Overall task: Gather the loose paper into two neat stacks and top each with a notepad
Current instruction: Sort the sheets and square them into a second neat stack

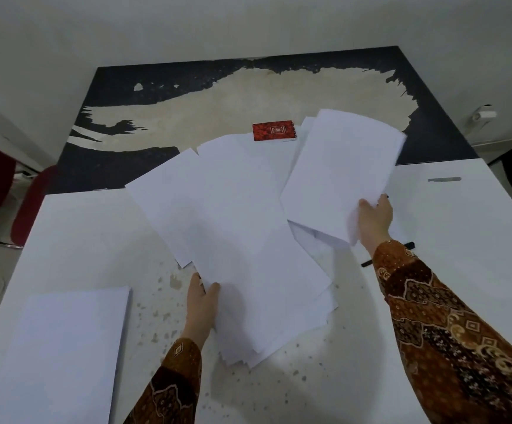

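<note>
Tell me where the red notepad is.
The red notepad lies at the far middle of the head view, on the dark worn tabletop just beyond the loose paper.

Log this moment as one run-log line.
left hand grips fanned sheets | right hand lifts sheets | neat stack near-left | red notepad untouched

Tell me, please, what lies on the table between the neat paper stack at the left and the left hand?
In the head view, only bare, speckled table separates the neat stack from the left hand.
</note>
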Available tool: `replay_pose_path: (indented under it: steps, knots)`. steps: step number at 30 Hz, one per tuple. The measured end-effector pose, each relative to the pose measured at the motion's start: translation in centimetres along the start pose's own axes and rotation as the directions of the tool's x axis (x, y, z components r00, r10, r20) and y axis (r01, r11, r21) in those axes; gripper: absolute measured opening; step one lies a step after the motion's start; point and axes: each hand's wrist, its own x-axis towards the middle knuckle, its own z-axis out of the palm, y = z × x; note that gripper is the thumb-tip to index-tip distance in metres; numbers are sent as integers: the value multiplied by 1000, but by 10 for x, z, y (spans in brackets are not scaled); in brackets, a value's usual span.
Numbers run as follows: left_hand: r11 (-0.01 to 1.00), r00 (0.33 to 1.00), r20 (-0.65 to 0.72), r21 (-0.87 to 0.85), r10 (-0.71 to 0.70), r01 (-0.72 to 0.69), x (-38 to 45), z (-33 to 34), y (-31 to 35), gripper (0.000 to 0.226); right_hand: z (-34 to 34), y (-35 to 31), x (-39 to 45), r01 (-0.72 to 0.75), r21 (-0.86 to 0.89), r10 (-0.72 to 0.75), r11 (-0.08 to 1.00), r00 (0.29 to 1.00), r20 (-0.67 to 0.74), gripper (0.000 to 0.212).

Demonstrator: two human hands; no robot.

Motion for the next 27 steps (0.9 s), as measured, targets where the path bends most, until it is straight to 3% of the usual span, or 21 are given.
replay_pose_path:
  steps: [2,4,6,9,13,16,18,20,23,25,27]
  knots:
    - [1000,1000,-3,-8,6,-6,-2,1,1,22,-12,5,4,-40,112,47,993,997,-65,33]
    - [1000,1000,1,-6,9,-9,-3,1,2,22,-21,13,1,-78,164,85,983,996,-32,35]
    - [1000,1000,10,-6,8,-8,-2,0,0,22,-25,24,-6,-124,114,112,986,988,106,34]
    - [1000,1000,22,-13,-2,3,-1,0,-1,22,-27,42,-18,-140,-88,163,986,913,375,47]
    - [994,998,30,-91,-58,61,-2,0,4,22,-19,56,-44,116,-290,77,950,812,579,30]
    - [975,989,16,-162,-149,150,-3,3,12,61,-11,55,-66,266,-329,30,906,734,678,20]
    - [978,993,10,-167,-122,122,-2,8,15,71,-4,58,-74,340,-357,18,870,701,713,16]
    - [992,997,-6,-102,-73,72,0,10,16,65,2,58,-79,423,-386,-6,820,680,733,23]
    - [1000,998,-66,-24,-22,21,7,11,14,36,7,50,-73,421,-368,-81,829,741,667,28]
    - [1000,996,-82,-3,-24,24,13,12,14,37,11,37,-57,393,-331,-167,858,822,545,23]
    - [999,997,-80,42,-12,16,18,12,17,45,16,25,-34,343,-320,-181,883,879,441,34]
